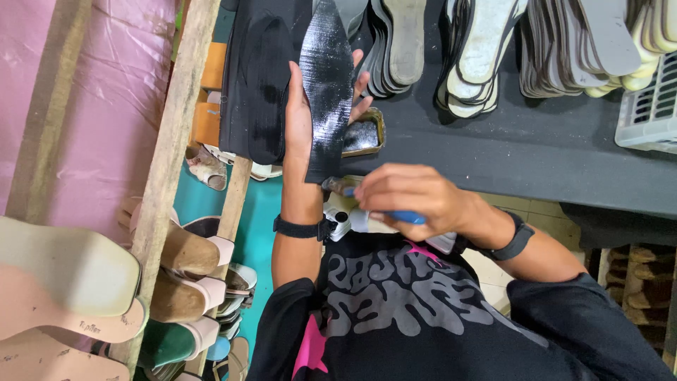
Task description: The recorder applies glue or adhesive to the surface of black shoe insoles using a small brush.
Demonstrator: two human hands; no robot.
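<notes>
Looking straight down, the left hand [305, 116] is up, palm under a black glossy sole piece [326, 85], fingers curled round its edges so the piece stands out long and narrow, pointed end away from the body, wet-looking sheen across its face. It hangs over the near edge of the dark workbench [536, 152], not resting on it. Just below, the right hand [412, 201] is closed tight round a blue-handled brush [395, 214], the bristle end [337, 186] right at the lower end of the sole piece; whether it touches is hard to tell. Behind the sole piece, at the near edge of the bench, sits a small open tin [367, 134] with dark shiny contents, partly hidden by the left fingers. On the bench's left end lie flat black sole sheets [257, 85], one beside another. Along the far edge, stacks of grey and cream insoles [479, 53] fan out in overlapping piles, and a white slotted crate [652, 113] pokes in at the right edge. Both wrists carry black bands. To the left, past a wooden rail [173, 141], finished pale pink heeled sandals [190, 271] are racked, with a pink sheet [106, 92] behind them.
</notes>
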